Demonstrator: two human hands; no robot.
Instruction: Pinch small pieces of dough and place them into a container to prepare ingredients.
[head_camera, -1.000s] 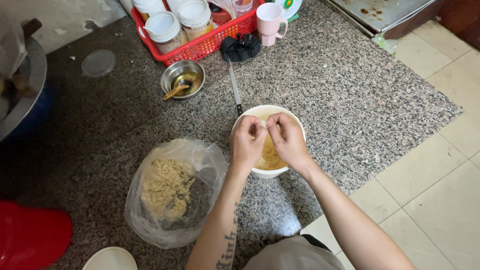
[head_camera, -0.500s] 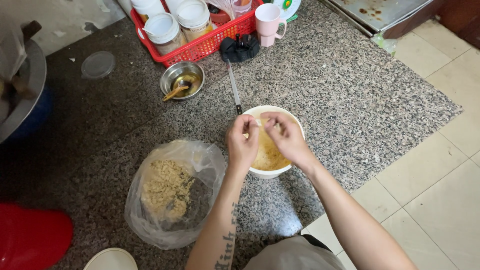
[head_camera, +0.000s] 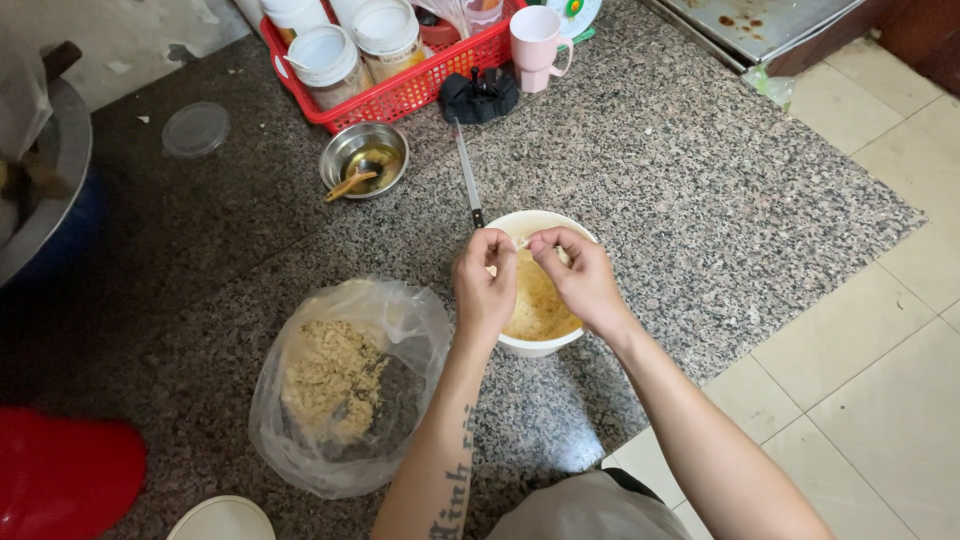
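I see left hand (head_camera: 485, 290) and right hand (head_camera: 580, 275) pinching a small pale bit over round white bowl (head_camera: 540, 345), half-full of yellow mix; clear plastic crumb bag (head_camera: 345, 385) at 9 o'clock, still full.

A speckled grey granite slab (head_camera: 700, 170) covers most of the ground, meeting pale cream floor tiles (head_camera: 880, 350) on the right. A stained metal sheet (head_camera: 760, 20) lies at the top right. Daylight falls evenly, leaving a sheen on the stone.

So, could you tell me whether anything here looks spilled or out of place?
Nothing looks spilled. One oddity: a clear lid lies alone on the granite floor, apart from the jars in the red basket.
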